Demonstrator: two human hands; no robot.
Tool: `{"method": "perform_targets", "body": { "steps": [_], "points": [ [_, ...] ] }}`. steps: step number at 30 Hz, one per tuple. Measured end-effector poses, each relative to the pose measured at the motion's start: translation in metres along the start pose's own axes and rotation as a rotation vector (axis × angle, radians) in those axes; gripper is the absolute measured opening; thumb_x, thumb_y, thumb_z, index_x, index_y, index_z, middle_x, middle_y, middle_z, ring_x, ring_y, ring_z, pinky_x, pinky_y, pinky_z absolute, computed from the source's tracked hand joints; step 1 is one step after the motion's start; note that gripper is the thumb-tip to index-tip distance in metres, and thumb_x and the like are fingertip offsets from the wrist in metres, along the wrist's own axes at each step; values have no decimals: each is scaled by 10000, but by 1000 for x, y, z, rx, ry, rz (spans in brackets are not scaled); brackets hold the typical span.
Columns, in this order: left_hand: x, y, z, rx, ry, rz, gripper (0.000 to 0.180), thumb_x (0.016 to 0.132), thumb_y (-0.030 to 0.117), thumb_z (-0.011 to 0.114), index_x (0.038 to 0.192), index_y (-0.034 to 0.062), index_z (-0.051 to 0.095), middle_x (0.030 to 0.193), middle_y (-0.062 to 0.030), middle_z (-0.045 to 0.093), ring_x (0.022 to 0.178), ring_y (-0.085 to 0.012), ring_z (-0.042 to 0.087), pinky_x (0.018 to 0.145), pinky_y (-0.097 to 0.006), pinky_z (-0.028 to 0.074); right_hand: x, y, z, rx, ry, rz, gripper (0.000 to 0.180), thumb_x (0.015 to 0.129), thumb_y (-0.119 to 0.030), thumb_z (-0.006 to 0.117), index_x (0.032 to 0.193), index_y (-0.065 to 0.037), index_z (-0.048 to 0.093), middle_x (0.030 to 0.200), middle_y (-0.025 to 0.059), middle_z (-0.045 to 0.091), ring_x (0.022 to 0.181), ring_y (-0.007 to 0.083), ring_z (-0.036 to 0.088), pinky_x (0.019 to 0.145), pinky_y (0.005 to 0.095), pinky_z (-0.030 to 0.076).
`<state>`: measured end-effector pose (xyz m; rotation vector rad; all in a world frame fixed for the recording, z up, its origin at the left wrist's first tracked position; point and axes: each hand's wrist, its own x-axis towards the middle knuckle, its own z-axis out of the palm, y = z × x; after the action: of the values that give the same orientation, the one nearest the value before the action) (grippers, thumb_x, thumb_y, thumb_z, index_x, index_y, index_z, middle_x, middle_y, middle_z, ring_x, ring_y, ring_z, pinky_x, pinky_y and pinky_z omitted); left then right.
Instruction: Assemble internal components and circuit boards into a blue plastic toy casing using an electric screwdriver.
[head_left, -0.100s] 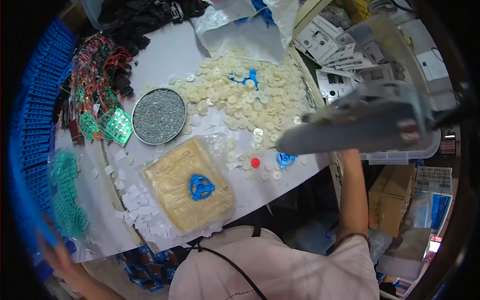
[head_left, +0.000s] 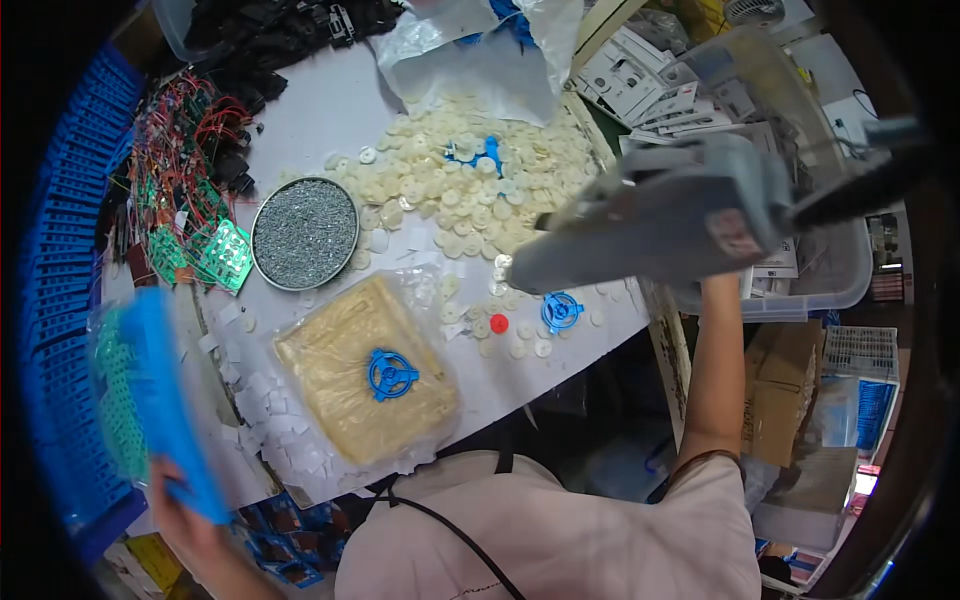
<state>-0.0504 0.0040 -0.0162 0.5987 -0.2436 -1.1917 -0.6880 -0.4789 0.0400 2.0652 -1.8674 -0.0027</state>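
Observation:
On the left, my left hand [head_left: 185, 510] is closed on the lower end of a flat blue plastic piece [head_left: 170, 400], blurred by motion. The piece stands in front of a clear bag with green boards [head_left: 118, 400]. At the right, my right forearm [head_left: 718, 380] reaches up behind a large grey corded tool [head_left: 650, 225]. That tool hides my right hand, so its fingers do not show. A blue ring-shaped plastic part [head_left: 391, 374] lies on a plastic-wrapped tan stack [head_left: 350, 345]. A second blue ring part [head_left: 562, 312] rests near a small red disc [head_left: 499, 323].
Pale round discs [head_left: 480, 200] are heaped across the table [head_left: 320, 120]. Beside them sits a round tin of small metal pieces [head_left: 305, 232]. Green circuit boards [head_left: 226, 255] with wires, stacked blue plastic pieces [head_left: 75, 230] and a clear bin [head_left: 850, 285] of white panels surround the workspace.
My left hand has moved right and come up from the left edge, bringing the blue piece into clearer view. The grey tool appears shifted left and lower. The whole view has shifted slightly.

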Motion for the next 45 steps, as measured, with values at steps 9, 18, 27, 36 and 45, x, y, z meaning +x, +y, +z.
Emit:
{"method": "perform_targets", "body": {
  "steps": [9,18,27,36,45],
  "points": [
    [-4,-189,109,279,309,-60,557,964,60,619,1469,38,384,1195,-91,596,1001,-208,616,982,-408,512,0,28,26,53,136,94,623,762,-16,679,1374,-84,585,1338,171,573,1219,410,537,998,492,494],
    [10,-176,113,698,207,-364,582,982,6,573,1497,17,301,1202,-131,625,1053,-210,630,950,-379,512,-94,-92,-103,835,656,-323,448,769,69,690,1202,-47,699,1192,126,639,1110,350,595,907,479,498],
    [13,-172,128,619,209,-400,668,1068,406,453,1567,47,191,1340,-148,573,1052,-204,676,858,-345,573,-191,-282,-146,1435,-188,-1052,520,724,37,743,1234,-38,679,1258,186,584,1023,341,582,830,402,490],
    [17,-192,115,686,214,-236,484,1036,60,532,1468,-22,331,1331,-116,574,1200,-139,552,1027,-326,460,-173,-285,-111,1302,-310,-985,642,832,-97,760,1412,20,510,1361,219,536,1183,359,566,934,400,511],
    [11,-187,138,527,124,-131,558,1025,87,456,1536,-16,257,1394,-123,529,1261,-161,520,1081,-349,416,-185,-275,-95,2152,-892,-131,774,940,-48,690,1570,50,252,1392,189,531,1283,227,539,978,346,513]
  ]
}}
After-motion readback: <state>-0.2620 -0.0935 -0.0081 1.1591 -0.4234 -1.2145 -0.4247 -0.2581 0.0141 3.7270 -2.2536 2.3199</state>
